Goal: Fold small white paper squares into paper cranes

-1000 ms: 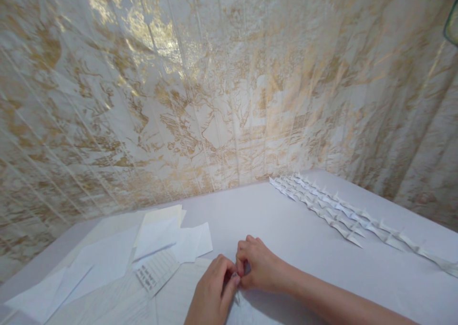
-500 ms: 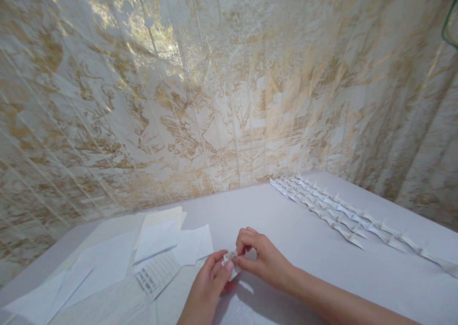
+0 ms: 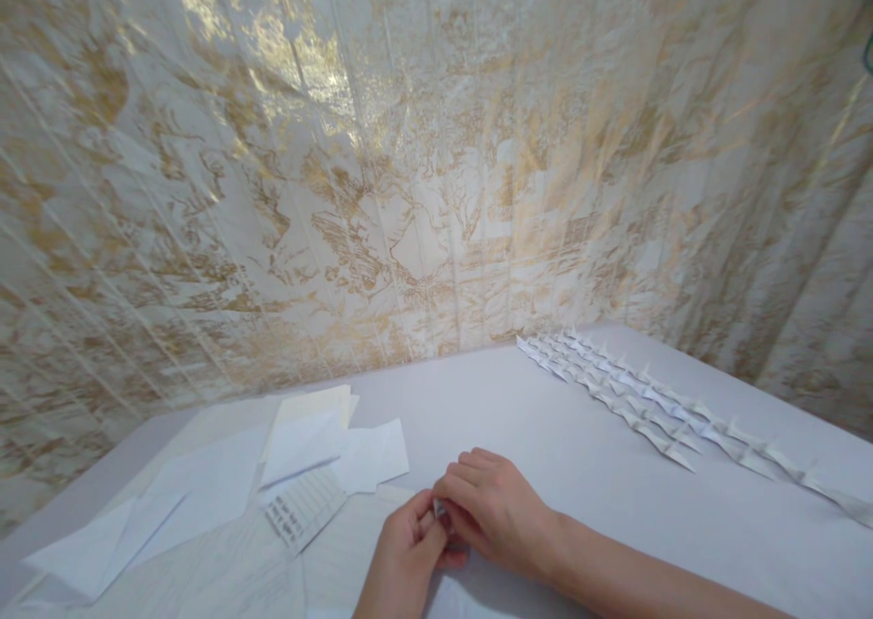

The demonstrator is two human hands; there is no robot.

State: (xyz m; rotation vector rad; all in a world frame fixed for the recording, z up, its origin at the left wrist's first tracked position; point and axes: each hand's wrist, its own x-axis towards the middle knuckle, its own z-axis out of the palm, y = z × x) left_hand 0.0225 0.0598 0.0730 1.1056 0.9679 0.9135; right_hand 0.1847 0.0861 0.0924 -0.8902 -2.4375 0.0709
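Right hand (image 3: 496,510) has shifted in against left hand (image 3: 404,551), both hands pinching a mostly hidden paper piece (image 3: 438,508).

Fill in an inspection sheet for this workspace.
Surface: pale table, bearing rows of pointed folded paper on the right.
Job's things: small paper piece, mostly hidden by fingers.
Clutter: overlapping loose sheets at left; a lined slip with dark lettering among them.
Grips: left grip pinches the piece; right grip curls over it, its fingertips hidden.
Cables: nothing seen for certain; greenish object at the right edge, cut off.
Surroundings: shiny gold-patterned covering behind.
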